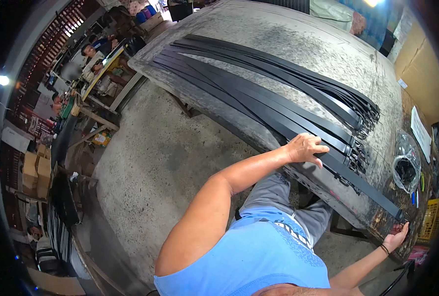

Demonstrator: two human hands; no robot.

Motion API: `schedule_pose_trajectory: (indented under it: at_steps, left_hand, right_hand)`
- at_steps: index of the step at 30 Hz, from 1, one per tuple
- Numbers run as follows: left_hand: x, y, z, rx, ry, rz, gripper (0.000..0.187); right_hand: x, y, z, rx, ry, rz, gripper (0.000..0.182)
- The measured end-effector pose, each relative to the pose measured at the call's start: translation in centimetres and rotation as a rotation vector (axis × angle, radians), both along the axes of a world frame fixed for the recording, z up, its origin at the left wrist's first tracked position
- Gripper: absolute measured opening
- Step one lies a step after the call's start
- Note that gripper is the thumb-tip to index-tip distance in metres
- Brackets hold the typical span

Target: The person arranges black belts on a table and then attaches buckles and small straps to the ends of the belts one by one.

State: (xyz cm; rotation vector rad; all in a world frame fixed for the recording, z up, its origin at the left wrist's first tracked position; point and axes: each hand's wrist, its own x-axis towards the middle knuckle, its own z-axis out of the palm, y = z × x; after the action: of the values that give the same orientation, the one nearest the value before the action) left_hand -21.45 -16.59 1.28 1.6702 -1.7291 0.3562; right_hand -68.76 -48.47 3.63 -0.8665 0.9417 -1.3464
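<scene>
Long black belts [259,93] with metal buckles lie in bundles on the grey worktable [298,29]. My left hand [304,148] rests over one belt near the table's front edge, its thumb and fingers apart. That single belt [365,189] runs out from under it toward the lower right. There, my right hand [397,239] is closed on the buckle end of the belt, beside the table's corner. The metal buckles [356,158] of the nearer bundle sit between my two hands, slightly farther back.
A clear plastic bag [407,167] with dark pieces lies on the right, near a paper sheet [420,133] and blue pens [415,198]. A cardboard box [424,74] stands behind. Below the corner is a yellow crate [430,219]. Another person [93,52] sits at the far left.
</scene>
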Motion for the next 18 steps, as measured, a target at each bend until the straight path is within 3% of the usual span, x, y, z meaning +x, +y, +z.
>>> schedule_pose_trajectory:
  at_steps: [4, 8, 13, 14, 15, 16, 18]
  left_hand:
    - [2.3, 0.7, -0.1, 0.071, -0.139, 0.108, 0.051]
    - [6.2, 3.0, -0.4, 0.215, -0.191, 0.220, 0.054]
    - [11.0, 6.3, 0.3, 0.206, -0.267, 0.264, 0.049]
    - [11.7, 6.9, 1.4, 0.267, -0.281, 0.230, 0.050]
    - [12.6, 7.5, 1.6, 0.142, -0.272, 0.197, 0.048]
    - [13.3, 7.9, 2.5, 0.131, -0.229, 0.155, 0.045]
    - [14.7, 8.4, 3.2, 0.232, -0.202, 0.202, 0.043]
  right_hand:
    - [4.4, 2.1, 0.2, 0.012, 0.116, -0.028, 0.017]
    - [9.1, 5.0, -0.6, 0.014, 0.097, 0.202, 0.013]
    - [15.4, 9.5, -0.4, 0.069, 0.129, 0.263, 0.016]
    - [15.9, 10.2, -0.2, 0.084, 0.179, 0.252, 0.020]
    - [16.4, 10.1, -1.0, 0.064, 0.179, 0.358, 0.037]
    - [18.7, 12.7, 0.8, 0.102, 0.212, 0.272, 0.053]
    - [20.4, 13.6, 0.6, 0.104, 0.235, 0.336, 0.062]
